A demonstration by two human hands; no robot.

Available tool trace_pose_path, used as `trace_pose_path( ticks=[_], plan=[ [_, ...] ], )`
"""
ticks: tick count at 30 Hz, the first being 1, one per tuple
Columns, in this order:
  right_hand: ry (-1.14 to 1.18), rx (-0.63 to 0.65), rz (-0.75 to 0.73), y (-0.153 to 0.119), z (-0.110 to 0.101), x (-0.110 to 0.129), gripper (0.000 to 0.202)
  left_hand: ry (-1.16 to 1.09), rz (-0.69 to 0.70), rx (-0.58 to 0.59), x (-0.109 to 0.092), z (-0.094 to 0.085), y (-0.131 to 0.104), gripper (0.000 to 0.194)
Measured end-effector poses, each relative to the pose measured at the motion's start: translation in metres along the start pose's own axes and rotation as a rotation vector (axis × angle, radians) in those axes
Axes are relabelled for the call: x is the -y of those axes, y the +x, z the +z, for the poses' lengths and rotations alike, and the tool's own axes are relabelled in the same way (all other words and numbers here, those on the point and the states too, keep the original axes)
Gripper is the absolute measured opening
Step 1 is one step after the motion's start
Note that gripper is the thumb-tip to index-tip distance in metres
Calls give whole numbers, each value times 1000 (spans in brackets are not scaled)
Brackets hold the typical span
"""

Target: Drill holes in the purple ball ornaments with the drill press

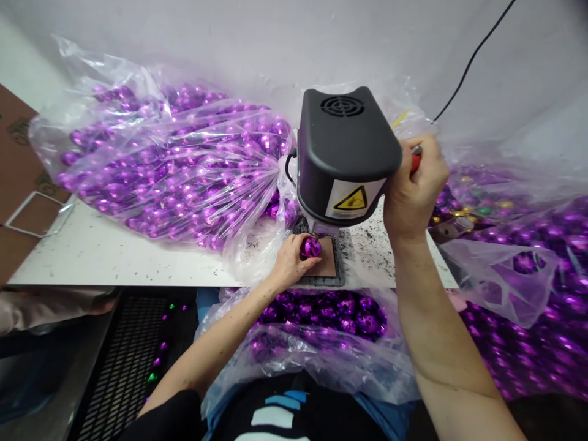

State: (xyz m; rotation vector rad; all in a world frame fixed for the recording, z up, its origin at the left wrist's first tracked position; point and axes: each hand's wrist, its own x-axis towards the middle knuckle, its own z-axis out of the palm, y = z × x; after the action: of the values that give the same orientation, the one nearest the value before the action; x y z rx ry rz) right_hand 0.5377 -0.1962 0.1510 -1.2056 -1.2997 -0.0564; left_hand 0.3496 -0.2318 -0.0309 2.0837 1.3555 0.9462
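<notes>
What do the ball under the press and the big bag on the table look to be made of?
Ball, held by the left hand: probably plastic with a shiny metallic purple coat; it throws bright faceted glints.
Bag: thin clear plastic film; it is creased and glossy, and the purple balls inside show through.

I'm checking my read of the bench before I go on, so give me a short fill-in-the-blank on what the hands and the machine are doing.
1. The left hand holds a purple ____ under the black machine.
2. The right hand grips a ____ handle beside the machine.
3. The bag on the person's lap holds more balls, all ____ in colour.
4. The warning label on the machine shows a yellow ____.

Missing words: ball; red; purple; triangle
</notes>
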Motion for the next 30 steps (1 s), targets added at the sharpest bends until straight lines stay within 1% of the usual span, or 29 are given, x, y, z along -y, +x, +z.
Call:
trace_pose_path(
  ticks=[5, 8, 14, 18, 20, 23, 26, 28, 30],
  plan=[
    [17, 1, 2, -1, 0, 1, 65, -25, 79, -66, -4, 5, -9, 53],
    [15, -4, 0, -1, 0, 1, 65, -24, 70, -101, -3, 8, -9, 52],
    [32, 0, -13, -1, -1, -1, 63, -58, 77, -62, 4, 4, -4, 54],
    [62, -14, -24, -2, 0, -3, 59, 30, 133, -50, 2, 4, -8, 57],
    [71, -18, -23, -3, 0, -4, 59, 66, 135, -69, -1, 7, -9, 56],
    [61, -10, -21, -2, 0, -4, 60, 45, 92, -116, -2, 13, -10, 51],
    [59, 5, -32, -2, -1, -4, 60, -50, 50, -112, 3, 16, -9, 51],
    [58, 11, -42, -2, -2, -4, 58, -183, -29, -113, 8, 11, -9, 55],
    [52, 16, -42, -2, -1, -4, 56, -379, -147, -131, 12, 2, -10, 59]
  ],
)
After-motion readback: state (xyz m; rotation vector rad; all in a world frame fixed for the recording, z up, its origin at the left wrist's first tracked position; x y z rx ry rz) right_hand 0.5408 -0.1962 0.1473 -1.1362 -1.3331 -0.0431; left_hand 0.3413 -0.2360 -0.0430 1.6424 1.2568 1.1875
